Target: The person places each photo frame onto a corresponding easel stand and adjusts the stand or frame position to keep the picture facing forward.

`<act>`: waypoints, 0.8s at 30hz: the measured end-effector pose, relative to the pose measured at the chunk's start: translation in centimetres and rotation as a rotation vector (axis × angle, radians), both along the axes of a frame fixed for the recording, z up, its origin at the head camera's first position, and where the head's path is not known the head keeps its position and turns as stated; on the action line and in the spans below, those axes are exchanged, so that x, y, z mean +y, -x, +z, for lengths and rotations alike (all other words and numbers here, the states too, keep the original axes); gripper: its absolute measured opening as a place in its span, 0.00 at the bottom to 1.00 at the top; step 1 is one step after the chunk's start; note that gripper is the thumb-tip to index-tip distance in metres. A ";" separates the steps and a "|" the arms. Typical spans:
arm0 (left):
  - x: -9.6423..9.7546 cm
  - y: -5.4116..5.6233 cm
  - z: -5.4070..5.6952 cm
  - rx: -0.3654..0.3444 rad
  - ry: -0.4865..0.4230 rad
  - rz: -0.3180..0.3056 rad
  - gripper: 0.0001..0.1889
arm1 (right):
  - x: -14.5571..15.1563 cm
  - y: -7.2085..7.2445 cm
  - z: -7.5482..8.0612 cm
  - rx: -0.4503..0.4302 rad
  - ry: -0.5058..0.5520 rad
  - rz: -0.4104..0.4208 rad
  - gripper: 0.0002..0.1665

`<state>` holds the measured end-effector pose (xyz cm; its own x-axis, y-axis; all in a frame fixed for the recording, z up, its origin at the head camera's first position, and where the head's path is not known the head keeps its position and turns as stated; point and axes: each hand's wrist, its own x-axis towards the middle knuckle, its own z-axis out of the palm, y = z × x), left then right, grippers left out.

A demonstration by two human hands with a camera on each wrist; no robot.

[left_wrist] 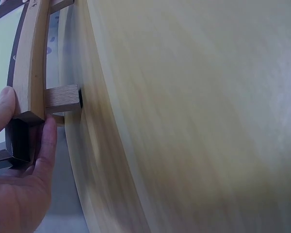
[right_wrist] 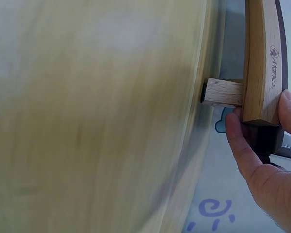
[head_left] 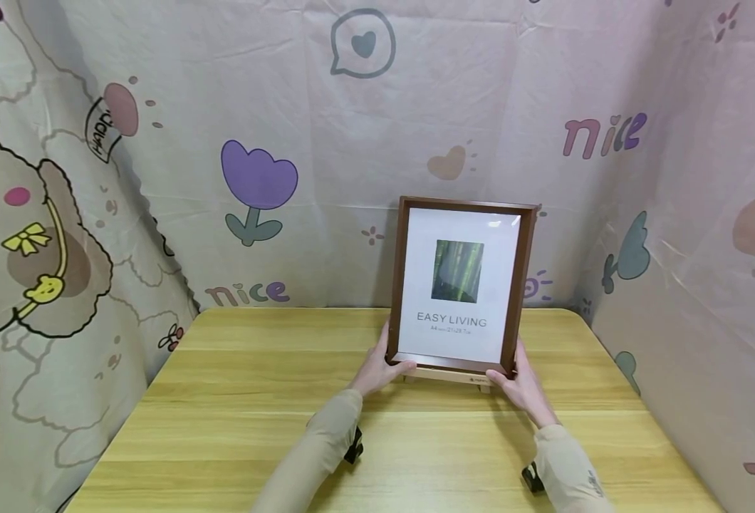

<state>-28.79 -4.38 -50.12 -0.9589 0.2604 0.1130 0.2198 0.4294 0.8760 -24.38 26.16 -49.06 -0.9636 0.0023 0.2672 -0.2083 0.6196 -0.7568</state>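
Note:
A brown picture frame stands nearly upright, leaning back a little, at the far side of the table. Its white insert reads EASY LIVING around a small green picture. Under its lower edge runs the light wooden ledge of a small easel, whose short feet show in both wrist views. My left hand grips the frame's lower left corner, thumb in front and fingers behind and below. At the lower right corner my right hand holds it the same way. The ledge bears a printed logo. The easel's back is hidden by the frame.
The wooden table has its back edge just behind the easel. A printed cloth hangs behind and on both sides. Dark wrist devices sit under the sleeves.

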 end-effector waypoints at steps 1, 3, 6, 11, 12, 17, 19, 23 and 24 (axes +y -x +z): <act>-0.1 0.0 0.0 -0.004 0.004 0.001 0.59 | 0.0 0.0 0.0 -0.021 0.010 0.012 0.59; -0.2 0.0 0.0 0.003 0.003 0.000 0.59 | 0.0 0.1 0.1 -0.042 0.008 0.010 0.59; -0.3 0.0 0.0 0.006 -0.007 -0.004 0.59 | -0.1 0.1 0.2 -0.072 0.014 0.007 0.59; -0.6 0.2 0.1 0.050 -0.032 -0.019 0.59 | -0.4 0.3 0.2 -0.080 0.018 0.010 0.59; -0.6 0.2 0.0 0.062 -0.038 -0.023 0.59 | -0.4 0.4 0.2 -0.082 0.018 0.012 0.59; -1.0 0.3 0.0 0.080 -0.019 -0.015 0.59 | -0.8 0.4 0.2 -0.091 0.016 0.005 0.59; -1.1 0.3 0.0 0.082 -0.016 -0.010 0.59 | -1.0 0.4 0.2 -0.096 0.016 -0.001 0.59; -1.4 0.2 0.0 0.076 -0.014 -0.003 0.59 | -1.3 0.5 0.1 -0.100 0.012 -0.007 0.59; -1.4 0.2 0.0 0.073 -0.013 -0.001 0.60 | -1.4 0.5 0.1 -0.098 0.012 -0.005 0.58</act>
<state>-28.98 -5.80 -50.17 -0.9478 0.2589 0.1859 0.2834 0.4175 0.8634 -24.92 24.80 -48.96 -0.9851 0.0097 0.1716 -0.1300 0.6110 -0.7809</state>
